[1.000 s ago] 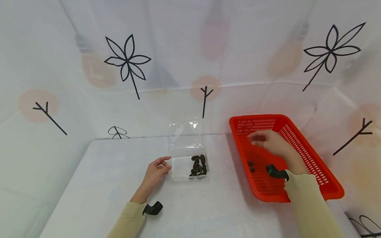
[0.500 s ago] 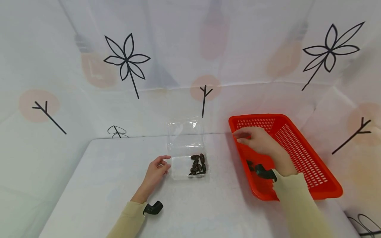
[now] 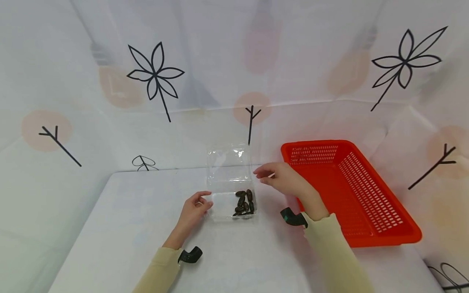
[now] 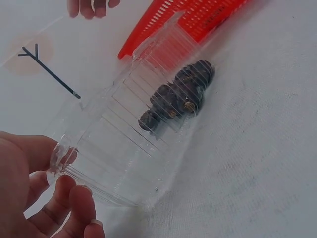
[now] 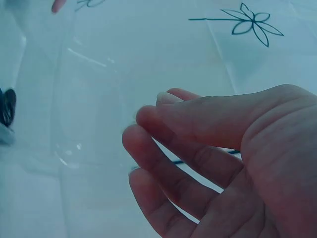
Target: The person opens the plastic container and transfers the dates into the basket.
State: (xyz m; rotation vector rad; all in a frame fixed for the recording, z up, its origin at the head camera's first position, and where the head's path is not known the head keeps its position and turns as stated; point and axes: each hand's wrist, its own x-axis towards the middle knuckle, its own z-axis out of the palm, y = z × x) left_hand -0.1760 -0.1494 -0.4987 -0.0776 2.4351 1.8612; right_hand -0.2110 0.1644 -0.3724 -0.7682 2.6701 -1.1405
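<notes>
A clear plastic clamshell box stands on the table with its lid raised at the back. Several dark brown, oval, date-like pieces lie in its right half. My left hand is at the box's left side; in the left wrist view its thumb and fingers pinch the corner. Between the box and the red basket, my right hand hangs in the air near the lid. Its fingers are loosely bent, thumb close to the index finger, and nothing shows between them.
The red perforated basket stands at the right; the right forearm covers its left side. A white cloth with printed flowers rises behind the white-covered table. Dark cuff mounts sit at both wrists.
My right hand has moved left, out from over the red basket towards the clear box. The left hand has stayed at the box, and the pieces inside look unchanged.
</notes>
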